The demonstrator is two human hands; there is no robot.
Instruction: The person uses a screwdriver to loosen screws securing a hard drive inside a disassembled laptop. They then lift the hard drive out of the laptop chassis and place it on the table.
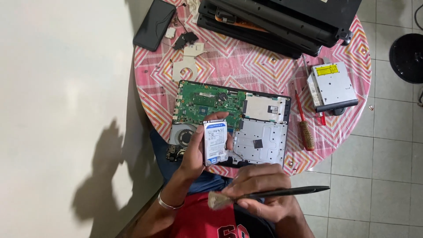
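My left hand [194,150] holds a silver hard drive [215,143] with a blue and white label, upright above the near edge of an opened laptop base [264,141]. The laptop's green circuit board [207,100] and a round fan [183,136] are exposed. My right hand [262,189] grips a black-handled brush [286,192] close to my body; its pale bristles [216,200] point left, below the drive and apart from it.
A round table with a pink patterned cloth [246,66] carries stacked black laptops [282,20], a silver optical drive [330,83], a red screwdriver with a wooden handle [304,123], a dark phone [154,24] and loose small parts [189,57]. A black stool [407,57] stands at right.
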